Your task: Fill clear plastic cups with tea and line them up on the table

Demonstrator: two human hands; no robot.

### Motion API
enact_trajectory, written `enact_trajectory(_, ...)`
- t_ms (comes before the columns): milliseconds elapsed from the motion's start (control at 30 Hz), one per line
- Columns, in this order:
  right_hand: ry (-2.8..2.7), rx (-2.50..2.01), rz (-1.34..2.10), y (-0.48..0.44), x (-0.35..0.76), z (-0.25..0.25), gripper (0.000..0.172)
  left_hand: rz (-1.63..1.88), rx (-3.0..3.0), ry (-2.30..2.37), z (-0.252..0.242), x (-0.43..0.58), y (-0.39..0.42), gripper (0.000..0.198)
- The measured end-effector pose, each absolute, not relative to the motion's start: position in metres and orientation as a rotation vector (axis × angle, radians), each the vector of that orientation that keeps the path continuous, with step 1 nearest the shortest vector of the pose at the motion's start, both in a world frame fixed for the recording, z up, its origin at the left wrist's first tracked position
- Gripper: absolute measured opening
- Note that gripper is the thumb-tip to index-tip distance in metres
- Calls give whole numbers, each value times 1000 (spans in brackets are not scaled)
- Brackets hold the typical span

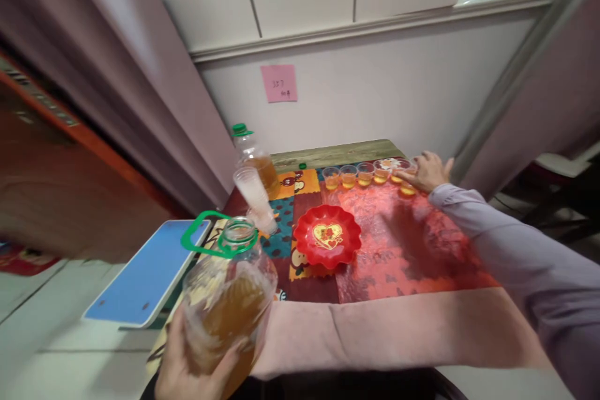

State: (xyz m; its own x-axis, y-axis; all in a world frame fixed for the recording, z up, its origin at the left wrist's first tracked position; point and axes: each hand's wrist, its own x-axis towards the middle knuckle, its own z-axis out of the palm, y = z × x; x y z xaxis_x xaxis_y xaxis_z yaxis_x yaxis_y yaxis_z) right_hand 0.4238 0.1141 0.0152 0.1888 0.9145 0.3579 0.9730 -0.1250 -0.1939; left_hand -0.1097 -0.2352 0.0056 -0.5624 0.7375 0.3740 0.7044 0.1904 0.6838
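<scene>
My left hand [201, 350] is wrapped round the lower side of a clear plastic jug [234, 306], part full of amber liquid, with an uncapped mouth and a green handle loop. The jug tilts at the lower left of the head view. Far to the right, my right hand [426, 172] reaches over the end of a row of small clear plastic cups [348, 176]. Its fingers are at the rim of the end cup [407, 187], seemingly gripping it; the hand partly covers that cup. Several cups hold a little amber liquid at the bottom.
A red scalloped dish [328, 236] sits mid-table on the patterned cloth [284, 219]. Behind the jug are a stack of clear cups [255, 197] and a second, green-capped jug [255, 162]. A loose green cap [302, 165] lies behind. A blue board [145, 275] stands left.
</scene>
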Motion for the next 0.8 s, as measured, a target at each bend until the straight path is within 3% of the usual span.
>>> enact_trajectory(200,-2006,-1338,10,81,310,76,41,1338,1557,2363,22,-97,-238,110)
enact_trajectory(367,-2293,-910,292,32,174,77,19,1393,1603,2317,19,-97,-238,106)
enact_trajectory(567,-2618,-1002,328,19,76,62,28,1433,1631,2260,16,-98,-236,108)
enact_trajectory(800,-2701,-947,297,28,57,67,26,1450,1662,2261,16,-97,-238,109)
